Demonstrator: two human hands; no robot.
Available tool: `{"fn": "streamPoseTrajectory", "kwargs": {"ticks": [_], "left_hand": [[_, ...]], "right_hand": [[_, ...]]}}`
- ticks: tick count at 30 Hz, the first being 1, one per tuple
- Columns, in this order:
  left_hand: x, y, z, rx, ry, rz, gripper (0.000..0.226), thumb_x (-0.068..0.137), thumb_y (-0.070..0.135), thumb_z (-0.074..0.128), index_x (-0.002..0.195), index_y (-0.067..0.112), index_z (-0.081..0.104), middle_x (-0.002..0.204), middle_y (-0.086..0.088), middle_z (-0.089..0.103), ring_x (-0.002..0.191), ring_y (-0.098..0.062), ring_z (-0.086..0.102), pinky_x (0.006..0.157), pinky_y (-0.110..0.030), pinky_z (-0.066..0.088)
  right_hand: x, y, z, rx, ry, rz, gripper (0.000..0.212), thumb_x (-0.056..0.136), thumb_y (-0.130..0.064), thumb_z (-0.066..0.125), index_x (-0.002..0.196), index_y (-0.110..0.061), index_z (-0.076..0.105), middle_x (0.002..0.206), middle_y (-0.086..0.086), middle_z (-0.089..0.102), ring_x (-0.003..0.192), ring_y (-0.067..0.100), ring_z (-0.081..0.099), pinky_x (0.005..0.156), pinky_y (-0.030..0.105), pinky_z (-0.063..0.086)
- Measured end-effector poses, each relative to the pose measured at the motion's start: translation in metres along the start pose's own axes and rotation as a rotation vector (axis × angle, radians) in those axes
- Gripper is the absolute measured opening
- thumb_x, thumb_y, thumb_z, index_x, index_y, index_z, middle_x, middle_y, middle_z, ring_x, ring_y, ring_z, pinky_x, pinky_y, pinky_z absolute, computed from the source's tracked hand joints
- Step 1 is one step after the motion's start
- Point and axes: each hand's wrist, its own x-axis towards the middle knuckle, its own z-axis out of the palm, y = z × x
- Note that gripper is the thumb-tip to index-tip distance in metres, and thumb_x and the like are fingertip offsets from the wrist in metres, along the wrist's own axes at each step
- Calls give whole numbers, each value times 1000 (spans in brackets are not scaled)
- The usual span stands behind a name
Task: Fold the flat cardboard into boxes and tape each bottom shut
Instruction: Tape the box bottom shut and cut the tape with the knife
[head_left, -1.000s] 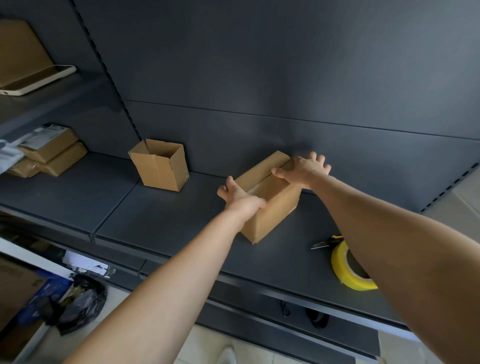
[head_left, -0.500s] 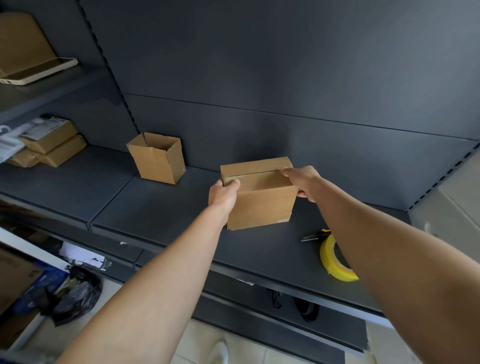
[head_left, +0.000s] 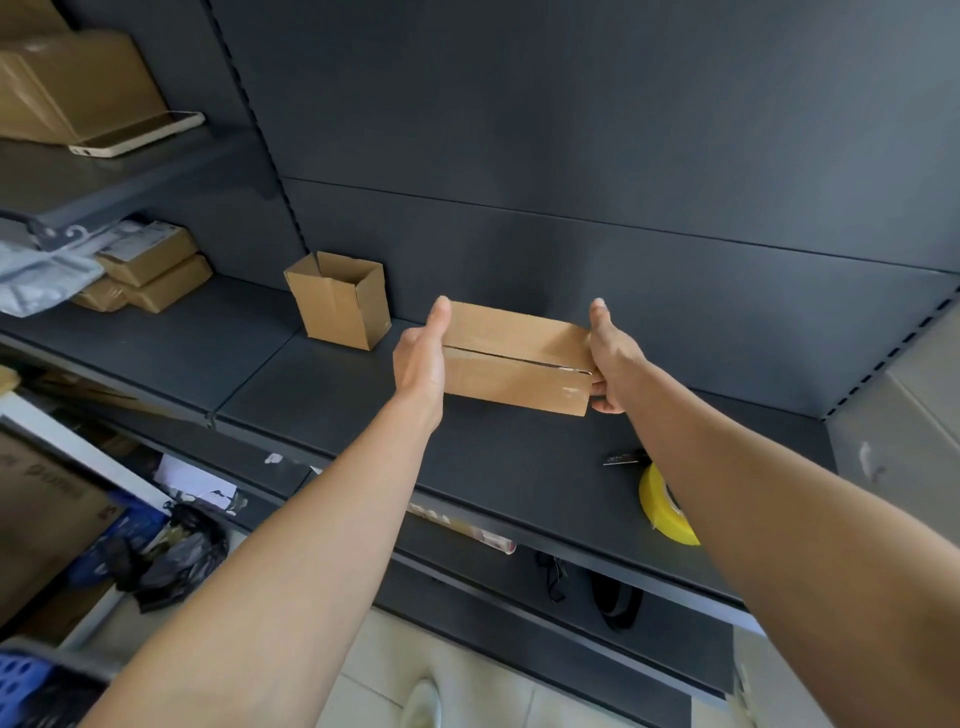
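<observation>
A brown cardboard box (head_left: 514, 358) hangs between both hands over the dark matte shelf (head_left: 291, 379), its flat flaps meeting in a straight seam. The left hand (head_left: 421, 358) presses flat on one end. The right hand (head_left: 613, 364) curls its fingers round the other. Below the right hand lies a round yellow tape roll (head_left: 667, 512) (half behind the arm).

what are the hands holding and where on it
The cardboard box, held by its two short ends: left hand pressed flat against the left end, right hand curled round the right end.
</observation>
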Motion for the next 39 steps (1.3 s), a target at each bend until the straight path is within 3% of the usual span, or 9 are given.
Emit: {"fn": "streamPoseTrajectory", "kwargs": {"ticks": [2, 5, 8, 11, 16, 24, 27, 31, 39], "left_hand": [[0, 2, -7, 64, 25, 8, 28, 91, 45, 57, 94, 19, 49, 88, 11, 47, 95, -13, 43, 85, -31, 29], [8, 0, -21, 61, 12, -18, 20, 93, 31, 57, 104, 16, 48, 107, 3, 51, 102, -18, 46, 86, -32, 30], [22, 1, -42, 19, 42, -30, 27, 91, 35, 59, 106, 19, 43, 111, 3, 47, 109, -19, 46, 89, -31, 30], [43, -3, -72, 74, 80, 12, 29, 91, 9, 55, 120, 14, 52, 113, -1, 53, 109, -20, 51, 86, -27, 34], [86, -14, -134, 147, 67, 6, 60, 86, -16, 39, 135, 17, 53, 123, 1, 59, 104, -16, 53, 87, -20, 37], [154, -13, -214, 129, 302, -47, 49, 89, -13, 35, 120, 15, 61, 109, -4, 61, 93, -20, 53, 82, -24, 42], [183, -16, -233, 100, 270, -73, 46, 90, -14, 36, 121, 10, 61, 98, -5, 61, 88, -21, 52, 79, -27, 45], [216, -16, -245, 113, 176, -105, 45, 88, -14, 42, 119, 12, 60, 81, 5, 57, 89, -22, 52, 96, -34, 46], [265, -12, -250, 127, 92, -77, 48, 91, -5, 51, 135, 14, 51, 124, -4, 61, 111, -23, 57, 103, -35, 45]], "right_hand": [[-3, 3, 7, 2, -32, -9, 62, 83, -69, 43, 116, -18, 55, 112, 4, 62, 102, 28, 61, 94, 42, 46], [-5, 5, 17, 33, -50, -39, 30, 87, -38, 56, 106, -15, 58, 104, 3, 60, 95, 21, 58, 90, 34, 44], [-9, 2, 35, 45, -74, -72, 4, 84, -11, 59, 88, -11, 57, 95, 6, 56, 86, 19, 52, 85, 32, 45], [-19, -4, 64, 89, -104, -95, 17, 85, 8, 48, 86, -6, 57, 89, 8, 60, 83, 20, 59, 78, 30, 49], [-38, -8, 126, 33, -189, -70, 22, 81, 6, 39, 86, -7, 57, 89, 9, 66, 85, 25, 66, 80, 38, 54], [-39, -7, 232, -65, -248, -52, 31, 81, 14, 33, 91, -2, 58, 104, 15, 64, 101, 31, 65, 84, 41, 55], [-32, -9, 263, -81, -261, -45, 34, 82, 13, 34, 92, -6, 61, 114, 15, 64, 104, 30, 63, 86, 40, 55], [-19, -14, 294, -36, -239, -33, 34, 82, 13, 37, 98, -5, 62, 121, 17, 61, 109, 29, 61, 87, 38, 55], [-5, -23, 325, 44, -207, -15, 36, 86, 12, 37, 107, -5, 60, 126, 13, 57, 117, 26, 56, 82, 29, 51]]}}
